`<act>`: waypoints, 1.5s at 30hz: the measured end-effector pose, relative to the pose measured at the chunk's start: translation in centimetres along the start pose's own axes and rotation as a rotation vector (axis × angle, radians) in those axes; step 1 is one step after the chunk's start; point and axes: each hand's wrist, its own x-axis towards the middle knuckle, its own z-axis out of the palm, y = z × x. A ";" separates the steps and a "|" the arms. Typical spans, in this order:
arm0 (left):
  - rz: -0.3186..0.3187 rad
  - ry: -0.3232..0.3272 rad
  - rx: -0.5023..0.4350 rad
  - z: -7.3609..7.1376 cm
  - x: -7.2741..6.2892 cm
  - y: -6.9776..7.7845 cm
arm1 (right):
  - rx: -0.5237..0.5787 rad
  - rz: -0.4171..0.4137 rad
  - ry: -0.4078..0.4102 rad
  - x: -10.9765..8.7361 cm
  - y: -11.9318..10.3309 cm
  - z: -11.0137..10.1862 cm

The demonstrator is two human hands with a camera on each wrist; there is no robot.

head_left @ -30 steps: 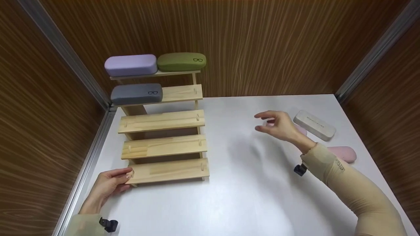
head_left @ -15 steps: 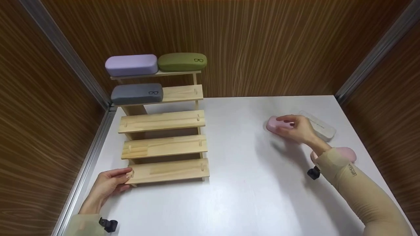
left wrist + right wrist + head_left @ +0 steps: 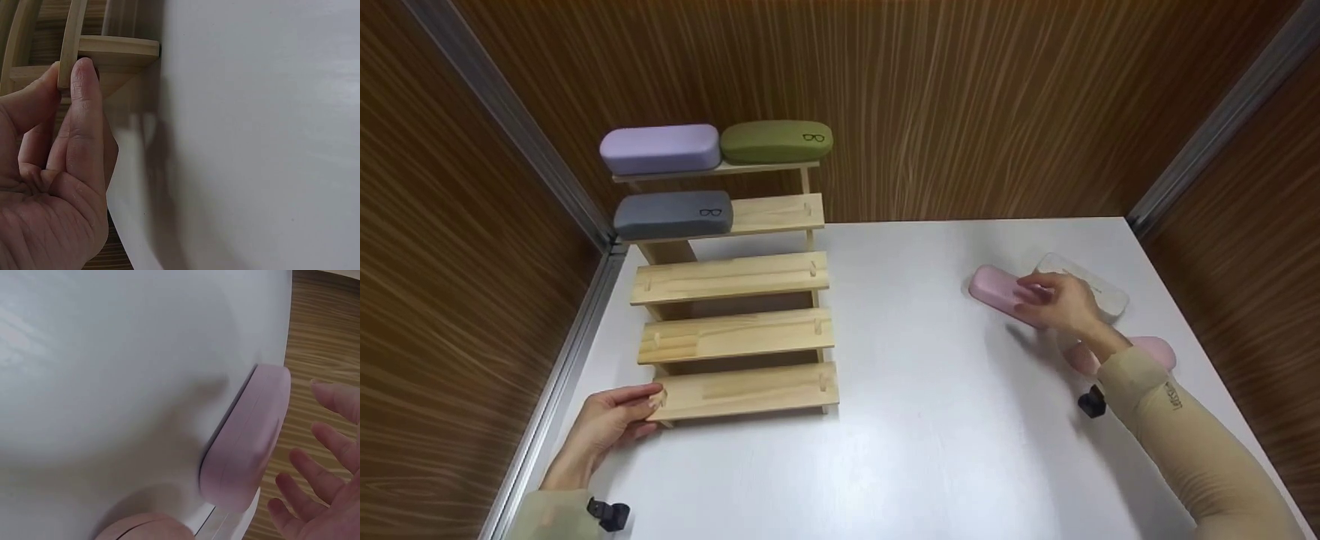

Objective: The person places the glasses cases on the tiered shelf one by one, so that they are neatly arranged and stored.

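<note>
My left hand pinches the left end of the lowest shelf of a wooden tiered rack; in the left wrist view the thumb and a finger sit on either side of the board. Over a pink glasses case on the white table hovers my right hand, hiding the case's right part in the head view. The right wrist view has the fingers spread and apart from that case. A whitish glasses case lies just behind the right hand, and a second pink glasses case lies partly under the forearm.
On the rack's top shelf stand a lilac glasses case and an olive green one. A grey-blue glasses case occupies the left of the shelf below. Wood-grain panels enclose the table at the back and sides.
My right hand has moved right and come down over the nearer-left pink case, which now shows beside the fingers. The left hand and the rack have stayed put.
</note>
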 end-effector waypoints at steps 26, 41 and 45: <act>-0.002 0.007 -0.004 0.1 0.0 0.0 | 0.377 0.415 -0.135 0.2 2.1 0.2; -0.012 0.003 0.012 0.0 0.1 0.0 | 0.247 0.392 -0.128 0.6 2.5 0.8; -0.010 -0.001 -0.001 -0.1 0.1 0.0 | 0.234 0.402 -0.126 0.6 2.4 0.8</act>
